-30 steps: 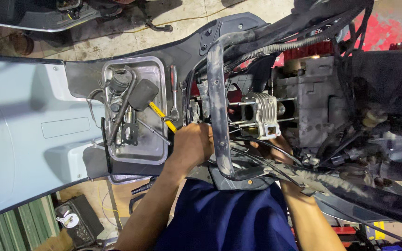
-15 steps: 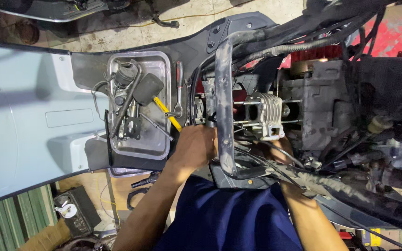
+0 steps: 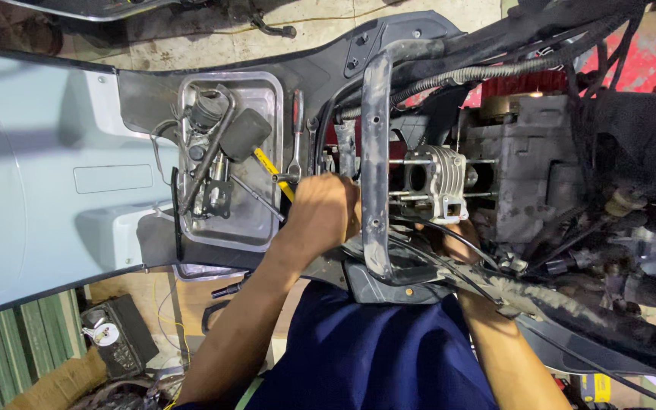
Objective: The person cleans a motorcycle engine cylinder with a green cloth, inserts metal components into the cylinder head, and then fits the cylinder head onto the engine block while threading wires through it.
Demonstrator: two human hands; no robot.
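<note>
The left hand [image 3: 326, 211] is curled shut just left of the grey frame tube [image 3: 377, 163], fingers clamped on something hidden, likely for leverage. The right hand [image 3: 449, 237] sits mostly hidden under the finned cylinder [image 3: 433, 182]; its fingers' state cannot be told. The cylinder lies right of the tube, its bore axis horizontal, on studs.

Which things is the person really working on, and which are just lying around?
In use:
left hand, closed by the grey frame tube
right hand, mostly hidden under the finned cylinder

Lying about:
metal tray of parts
black rubber mallet
red-handled wrench
dark box on the floor
</note>
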